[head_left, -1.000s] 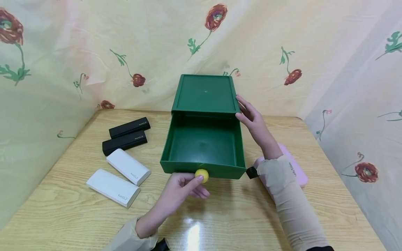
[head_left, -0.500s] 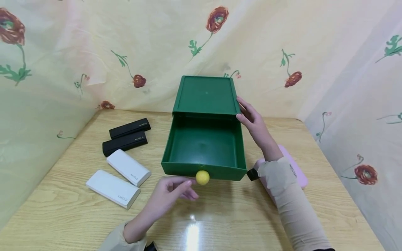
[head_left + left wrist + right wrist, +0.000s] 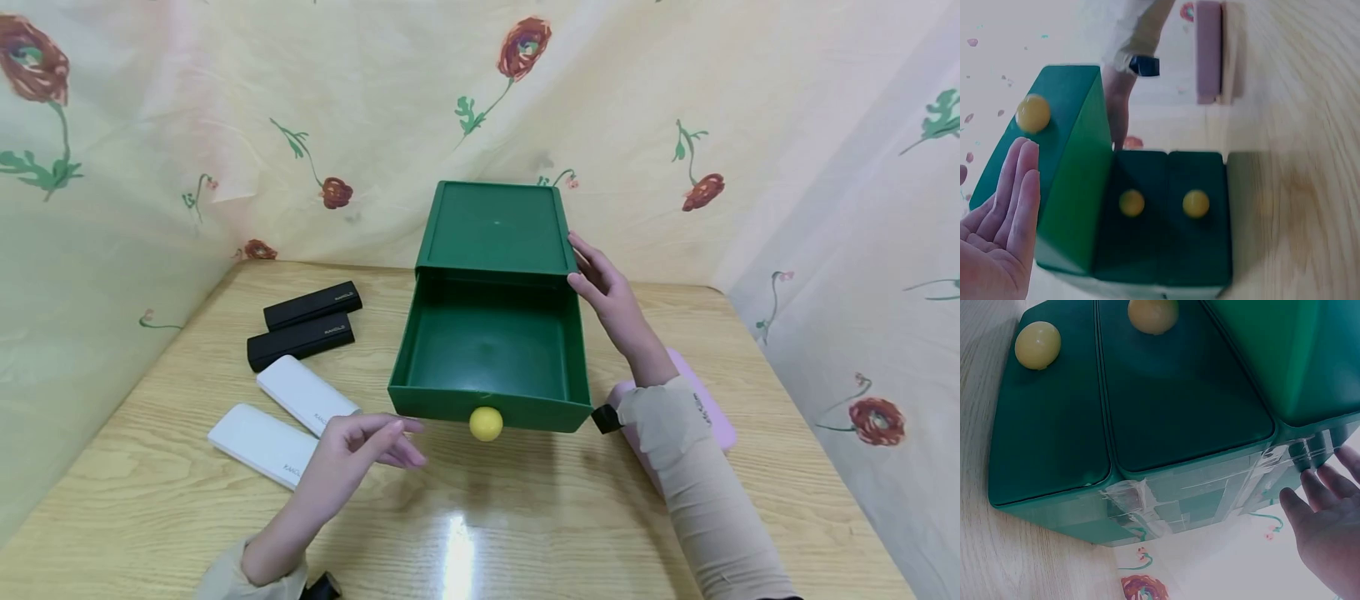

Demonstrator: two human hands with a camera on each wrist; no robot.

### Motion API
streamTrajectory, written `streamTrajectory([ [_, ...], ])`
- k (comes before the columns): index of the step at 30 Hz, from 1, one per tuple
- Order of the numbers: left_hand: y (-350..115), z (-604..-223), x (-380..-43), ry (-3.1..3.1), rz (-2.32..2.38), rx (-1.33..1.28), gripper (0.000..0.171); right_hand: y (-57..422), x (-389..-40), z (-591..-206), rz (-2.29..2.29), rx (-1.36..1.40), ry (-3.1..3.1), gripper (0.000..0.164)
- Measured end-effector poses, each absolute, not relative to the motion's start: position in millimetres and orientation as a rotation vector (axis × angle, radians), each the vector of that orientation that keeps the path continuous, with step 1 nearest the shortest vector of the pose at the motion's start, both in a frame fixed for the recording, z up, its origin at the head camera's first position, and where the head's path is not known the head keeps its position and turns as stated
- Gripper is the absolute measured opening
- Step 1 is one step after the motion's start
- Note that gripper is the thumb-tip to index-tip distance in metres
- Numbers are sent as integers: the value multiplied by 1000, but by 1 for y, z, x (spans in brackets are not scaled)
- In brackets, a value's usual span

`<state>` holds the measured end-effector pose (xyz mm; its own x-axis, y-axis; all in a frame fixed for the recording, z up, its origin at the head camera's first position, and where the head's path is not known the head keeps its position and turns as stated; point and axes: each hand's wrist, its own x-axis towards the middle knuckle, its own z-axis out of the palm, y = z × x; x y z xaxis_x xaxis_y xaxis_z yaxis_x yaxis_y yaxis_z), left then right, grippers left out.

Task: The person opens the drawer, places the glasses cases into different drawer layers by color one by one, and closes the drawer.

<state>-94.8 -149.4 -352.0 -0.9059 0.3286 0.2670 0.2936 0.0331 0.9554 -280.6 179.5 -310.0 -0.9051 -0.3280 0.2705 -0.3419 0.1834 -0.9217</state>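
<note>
Just to the right of the left hand (image 3: pixel 360 446) sits the yellow knob (image 3: pixel 486 424) of the top drawer (image 3: pixel 487 350), which stands pulled out from the green cabinet (image 3: pixel 497 225) between the two hands. The left hand's fingers are extended and loose, holding nothing and clear of the knob. The right hand (image 3: pixel 611 300), its fingers outstretched, rests its fingertips against the cabinet's side. Below the top drawer, two lower drawers (image 3: pixel 1138 244) stand closed. To the left of the left hand, two white cases (image 3: pixel 258 442) lie on the desk (image 3: pixel 562 517); two black cases (image 3: pixel 300 342) lie farther forward. A lilac box (image 3: pixel 708 408) lies beneath the right forearm.
</note>
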Motion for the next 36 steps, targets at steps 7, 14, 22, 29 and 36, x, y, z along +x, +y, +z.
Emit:
streamTrajectory([
  [7,-169,-349,-96,2334,2059,629,34,180,-280,-310,1861,673,-2416,54],
  [14,-179,-351,-99,2441,2013,517,35,180,-280,-310,1866,680,-2411,54],
  [22,-198,-354,-111,2583,1640,440,36,180,-279,-311,1861,665,-2419,55],
  [29,-223,-357,-125,2837,1290,453,38,180,-279,-311,1864,670,-2417,54],
  [36,-240,-361,-138,3046,837,372,39,179,-278,-311,1879,668,-2407,54],
])
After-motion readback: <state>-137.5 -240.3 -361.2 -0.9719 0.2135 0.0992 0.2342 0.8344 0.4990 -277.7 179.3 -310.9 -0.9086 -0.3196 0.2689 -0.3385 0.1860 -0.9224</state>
